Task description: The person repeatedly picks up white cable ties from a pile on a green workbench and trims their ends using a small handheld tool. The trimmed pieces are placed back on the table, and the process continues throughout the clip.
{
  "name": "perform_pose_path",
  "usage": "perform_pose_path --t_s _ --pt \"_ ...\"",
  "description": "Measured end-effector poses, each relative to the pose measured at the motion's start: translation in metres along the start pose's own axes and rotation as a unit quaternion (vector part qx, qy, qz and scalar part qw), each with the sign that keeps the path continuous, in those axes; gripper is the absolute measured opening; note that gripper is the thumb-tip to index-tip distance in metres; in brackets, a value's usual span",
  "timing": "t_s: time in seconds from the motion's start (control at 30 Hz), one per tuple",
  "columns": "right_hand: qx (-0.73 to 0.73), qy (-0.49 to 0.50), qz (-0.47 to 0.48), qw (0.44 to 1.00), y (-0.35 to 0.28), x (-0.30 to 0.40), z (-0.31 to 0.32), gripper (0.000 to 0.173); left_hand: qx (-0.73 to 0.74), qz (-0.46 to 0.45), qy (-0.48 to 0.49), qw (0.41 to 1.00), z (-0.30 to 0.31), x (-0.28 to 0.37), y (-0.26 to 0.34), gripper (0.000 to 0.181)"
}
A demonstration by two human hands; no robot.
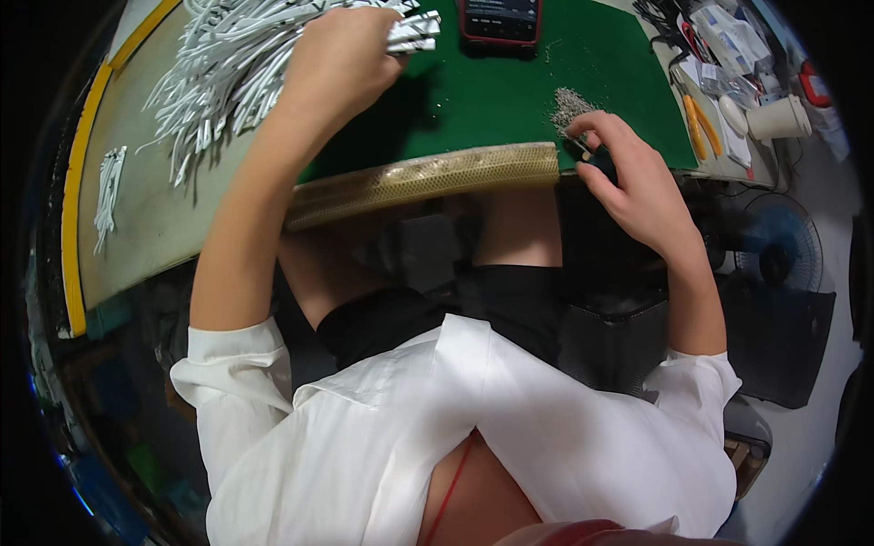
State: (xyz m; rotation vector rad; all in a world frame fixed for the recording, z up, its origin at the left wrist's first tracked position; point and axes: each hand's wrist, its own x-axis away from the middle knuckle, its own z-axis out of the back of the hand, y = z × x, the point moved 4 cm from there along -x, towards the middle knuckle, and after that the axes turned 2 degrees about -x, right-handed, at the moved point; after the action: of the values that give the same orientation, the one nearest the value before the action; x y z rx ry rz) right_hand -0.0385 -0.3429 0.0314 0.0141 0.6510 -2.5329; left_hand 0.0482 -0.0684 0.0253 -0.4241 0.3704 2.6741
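Note:
My left hand point(348, 61) is at the top of the view, closed around a bunch of white cables point(416, 33) whose ends stick out to its right. Beside and beneath it lies a large heap of white cables point(225, 75). At the right, my right hand point(614, 160) has its thumb and fingers curved around a small slim item too hidden to name. Its fingertips are at the edge of a small pile of tiny grey pieces point(570, 106) on the green mat point(491, 102). A mesh-patterned yellowish strip point(423, 175) runs along the mat's near edge.
A smartphone point(500, 24) in a red case lies at the top. Orange-handled pliers point(700, 126), a white cup point(780, 119) and plastic bags point(730, 44) are at the right. A small cable bundle point(109, 194) lies at the far left. A fan point(778, 246) stands below right.

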Motion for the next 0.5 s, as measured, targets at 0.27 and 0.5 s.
perform_pose_path --t_s 0.27,0.5 --pt "0.043 -0.043 -0.054 0.997 0.0 -0.008 0.0 0.029 0.241 0.039 0.016 0.97 0.02 0.026 0.013 0.026" --pt "0.056 -0.033 -0.033 0.997 0.005 -0.006 -0.002 0.029 0.268 0.055 0.036 0.961 0.019 0.035 0.013 0.025"
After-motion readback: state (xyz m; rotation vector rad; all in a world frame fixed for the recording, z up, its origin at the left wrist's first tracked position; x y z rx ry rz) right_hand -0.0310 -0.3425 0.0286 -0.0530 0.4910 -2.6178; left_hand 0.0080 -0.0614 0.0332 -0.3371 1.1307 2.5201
